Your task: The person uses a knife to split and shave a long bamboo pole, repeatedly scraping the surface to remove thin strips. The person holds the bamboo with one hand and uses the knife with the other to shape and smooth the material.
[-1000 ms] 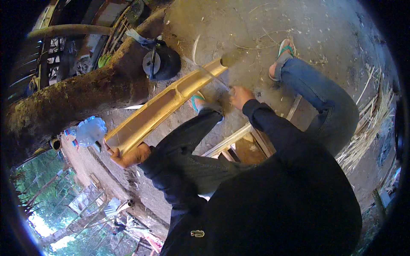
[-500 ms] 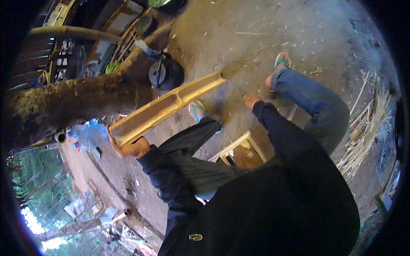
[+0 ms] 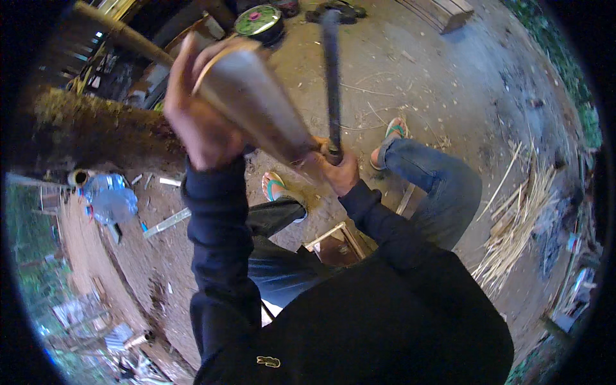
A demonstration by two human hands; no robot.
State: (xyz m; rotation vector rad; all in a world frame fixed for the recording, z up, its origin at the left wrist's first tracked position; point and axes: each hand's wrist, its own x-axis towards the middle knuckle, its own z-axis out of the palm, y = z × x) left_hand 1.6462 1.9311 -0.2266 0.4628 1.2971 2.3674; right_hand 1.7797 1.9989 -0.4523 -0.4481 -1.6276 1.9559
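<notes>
My left hand (image 3: 208, 122), blurred by motion, grips the upper end of a split bamboo length (image 3: 256, 96). The bamboo is raised and tilted, its far end coming down beside my right hand (image 3: 340, 172). In that right hand is the handle of a machete (image 3: 331, 83), its long dark blade standing up and away from me. Whether the right hand's fingers also touch the bamboo, I cannot tell. Below my forearms, a wooden frame-like stool or box (image 3: 333, 247) is on the ground between my legs.
A thick log (image 3: 109, 131) lies at the left, with clear plastic bottles (image 3: 112, 199) near it. A lidded pot (image 3: 258, 22) stands at the back. Thin bamboo strips (image 3: 523, 224) are heaped at the right. A flat strip (image 3: 168, 222) lies on the dirt floor.
My left hand has lifted the split bamboo and swung it from a low slant on the left to a steep tilt. My right hand has come nearer, blade upright. The view has shifted.
</notes>
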